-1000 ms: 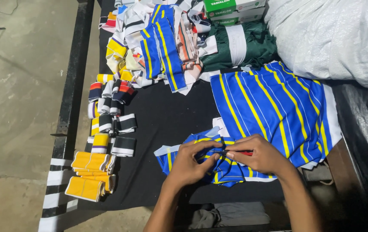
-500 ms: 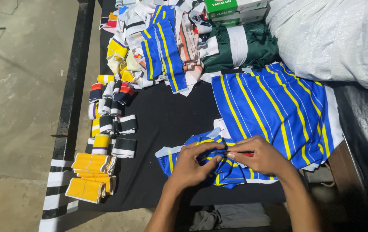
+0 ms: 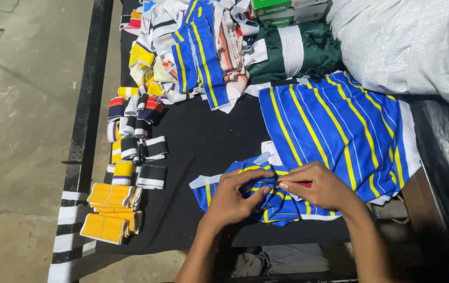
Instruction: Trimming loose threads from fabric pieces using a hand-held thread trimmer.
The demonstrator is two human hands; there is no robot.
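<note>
A: Logging hands first. Left hand (image 3: 235, 199)?

B: Resting on the small blue piece of fabric with yellow stripes (image 3: 266, 202), near the front edge of the black table (image 3: 203, 141). Fingers curling shut, pinching a fold of that fabric.

A: Right hand (image 3: 318, 186)?

B: Lying just beside the left, touching the same piece. Fingers closing on a slim red tool (image 3: 302, 184), with only a short red length showing past the fingertips; kind of tool not being told from here. Fingertips of both hands nearly meeting over the fold.

A: Listing neighbours now.

B: Spreading flat just behind the hands: large blue panel with yellow stripes (image 3: 334, 128), overlapping the small piece at its near edge. Bunching behind that: green cloth with a white band (image 3: 292, 50). Bulging at far right: white woven sack (image 3: 408, 42).

A: Left side?

B: Lining up along the table's left edge: small rolled bands in black, white, red and yellow (image 3: 135, 136). Stacking at near left: folded yellow bands (image 3: 111, 209). Heaping at far centre: mixed striped offcuts (image 3: 193, 47). Sitting at the far edge: green and white boxes (image 3: 287, 10). Showing beyond the table at left: bare concrete floor (image 3: 20, 131).
</note>
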